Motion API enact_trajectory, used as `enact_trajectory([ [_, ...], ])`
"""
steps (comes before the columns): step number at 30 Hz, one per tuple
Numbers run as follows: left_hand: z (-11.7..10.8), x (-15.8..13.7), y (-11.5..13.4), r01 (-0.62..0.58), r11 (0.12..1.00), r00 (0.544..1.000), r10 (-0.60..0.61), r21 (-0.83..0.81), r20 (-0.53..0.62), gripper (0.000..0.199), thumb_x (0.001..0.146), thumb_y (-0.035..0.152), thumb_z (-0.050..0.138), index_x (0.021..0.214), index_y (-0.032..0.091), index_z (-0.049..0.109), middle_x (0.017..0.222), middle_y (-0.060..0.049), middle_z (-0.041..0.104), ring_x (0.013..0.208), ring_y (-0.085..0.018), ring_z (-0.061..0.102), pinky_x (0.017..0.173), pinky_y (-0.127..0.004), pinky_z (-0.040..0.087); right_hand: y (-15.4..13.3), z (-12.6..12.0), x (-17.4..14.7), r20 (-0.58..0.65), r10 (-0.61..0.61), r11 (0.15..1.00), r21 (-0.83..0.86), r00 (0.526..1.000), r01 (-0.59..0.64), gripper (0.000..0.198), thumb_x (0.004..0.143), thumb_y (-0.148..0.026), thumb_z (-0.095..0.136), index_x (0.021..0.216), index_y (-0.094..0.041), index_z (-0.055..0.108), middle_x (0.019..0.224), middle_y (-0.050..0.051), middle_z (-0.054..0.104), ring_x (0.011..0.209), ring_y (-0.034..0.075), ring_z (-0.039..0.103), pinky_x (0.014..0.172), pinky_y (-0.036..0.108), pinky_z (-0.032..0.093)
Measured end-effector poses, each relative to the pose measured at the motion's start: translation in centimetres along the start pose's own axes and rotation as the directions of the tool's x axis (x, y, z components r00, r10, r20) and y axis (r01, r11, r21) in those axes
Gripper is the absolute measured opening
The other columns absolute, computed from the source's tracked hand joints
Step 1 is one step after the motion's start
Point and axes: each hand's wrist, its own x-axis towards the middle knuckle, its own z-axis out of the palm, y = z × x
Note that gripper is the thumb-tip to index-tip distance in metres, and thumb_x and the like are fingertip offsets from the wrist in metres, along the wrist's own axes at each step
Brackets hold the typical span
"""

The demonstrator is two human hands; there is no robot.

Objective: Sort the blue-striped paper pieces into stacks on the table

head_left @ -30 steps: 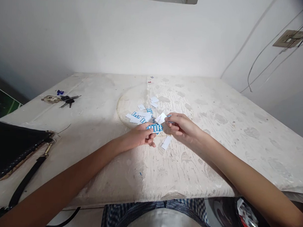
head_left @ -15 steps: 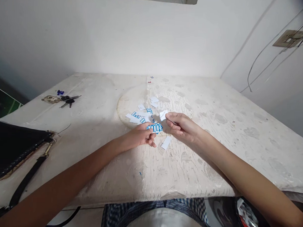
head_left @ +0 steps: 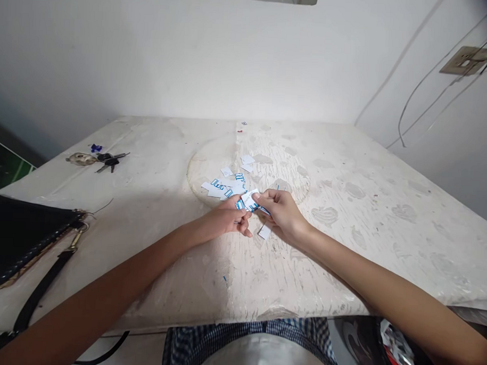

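Observation:
My left hand (head_left: 226, 216) is closed on a bunch of paper pieces with blue outlined print (head_left: 240, 204), held low over the table. A small white paper piece (head_left: 250, 198) with faint writing lies against that bunch, pinched by my right hand (head_left: 280, 210). The two hands meet at the papers, and my fingers partly cover them. Just beyond, several white and blue-printed paper pieces (head_left: 217, 188) lie loosely on the table. One more white slip (head_left: 264, 231) rests below my right hand.
The table (head_left: 163, 286) has a plastic-like cover. Keys (head_left: 110, 161) and a small blue object (head_left: 96, 148) lie at the left, near a black bag (head_left: 30, 233) with a strap. A wall socket (head_left: 467, 61) with cables is at the right.
My right hand has moved left and slightly down, bringing its white paper piece onto the bunch in my left hand. My left hand has stayed nearly still.

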Motion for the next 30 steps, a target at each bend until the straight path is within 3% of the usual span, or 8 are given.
enact_trajectory([
  [3, 0.3, 0.2, -0.5, -0.045, 0.998, 0.997, 0.047, 0.034, -0.060, 0.040, 0.073, 0.023, 0.061, 0.106, 0.020, 0.038, 0.068, 0.006, 0.049, 0.050, -0.007, 0.049, 0.063, -0.037, 0.052, 0.2, 0.6, -0.2, -0.094, -0.038, 0.999, 0.032, 0.995, 0.041, 0.028, 0.069, -0.035, 0.070, 0.058, -0.015, 0.054, 0.043, -0.008, 0.037, 0.036, 0.003, 0.027, 0.035, 0.020, 0.022],
  [8, 1.3, 0.2, -1.5, -0.193, 0.962, 0.965, 0.222, 0.192, -0.142, 0.030, 0.082, 0.033, 0.052, 0.104, 0.020, 0.037, 0.064, 0.008, 0.044, 0.051, -0.007, 0.047, 0.065, -0.037, 0.054, 0.2, 1.3, -0.7, 0.086, -0.033, 0.985, 0.169, 0.996, 0.018, 0.031, 0.076, -0.038, 0.062, 0.055, -0.017, 0.051, 0.043, -0.005, 0.039, 0.035, 0.008, 0.034, 0.035, 0.025, 0.035],
  [14, 1.6, 0.1, -2.0, -0.261, 0.907, 0.937, 0.321, 0.330, -0.140, 0.036, 0.085, 0.038, 0.048, 0.113, 0.021, 0.034, 0.057, 0.009, 0.044, 0.055, -0.010, 0.054, 0.066, -0.034, 0.052, 0.5, 1.0, -0.5, -0.007, 0.013, 0.976, 0.220, 1.000, -0.011, 0.037, 0.077, -0.034, 0.061, 0.051, -0.018, 0.040, 0.038, -0.009, 0.032, 0.031, 0.004, 0.023, 0.030, 0.021, 0.028],
  [18, 1.7, 0.0, -1.8, -0.261, 0.913, 0.937, 0.318, 0.314, -0.144, 0.036, 0.086, 0.037, 0.047, 0.114, 0.021, 0.033, 0.061, 0.008, 0.046, 0.056, -0.010, 0.054, 0.066, -0.034, 0.051, 0.4, 0.9, -0.3, 0.017, 0.026, 0.975, 0.221, 1.000, -0.029, 0.029, 0.078, -0.031, 0.059, 0.058, -0.018, 0.042, 0.039, -0.010, 0.034, 0.029, 0.003, 0.025, 0.031, 0.019, 0.030],
  [21, 1.8, 0.0, -1.6, -0.247, 0.920, 0.939, 0.305, 0.303, -0.159, 0.030, 0.085, 0.035, 0.048, 0.108, 0.020, 0.035, 0.058, 0.008, 0.047, 0.056, -0.010, 0.054, 0.065, -0.032, 0.050, 0.4, 1.1, -0.4, 0.024, -0.014, 0.987, 0.163, 1.000, 0.010, 0.016, 0.079, -0.030, 0.058, 0.073, -0.018, 0.049, 0.042, -0.008, 0.045, 0.030, 0.008, 0.040, 0.031, 0.020, 0.034],
  [24, 1.9, 0.2, -1.5, -0.240, 0.934, 0.943, 0.290, 0.265, -0.166, 0.027, 0.084, 0.033, 0.049, 0.104, 0.020, 0.036, 0.055, 0.008, 0.047, 0.054, -0.010, 0.053, 0.064, -0.030, 0.048, 0.7, 1.3, -0.5, 0.031, -0.060, 0.994, 0.095, 0.998, 0.057, 0.017, 0.080, -0.033, 0.056, 0.087, -0.020, 0.048, 0.048, -0.005, 0.053, 0.036, 0.014, 0.052, 0.033, 0.023, 0.038],
  [30, 1.6, 0.3, -1.5, -0.237, 0.969, 0.962, 0.244, 0.073, -0.123, 0.031, 0.083, 0.031, 0.051, 0.107, 0.020, 0.036, 0.063, 0.007, 0.049, 0.053, -0.008, 0.050, 0.067, -0.035, 0.050, -0.1, 0.5, -0.2, 0.045, -0.130, 0.991, -0.006, 0.990, 0.130, 0.019, 0.080, -0.035, 0.056, 0.089, -0.024, 0.043, 0.045, -0.010, 0.046, 0.034, 0.010, 0.046, 0.033, 0.018, 0.033],
])
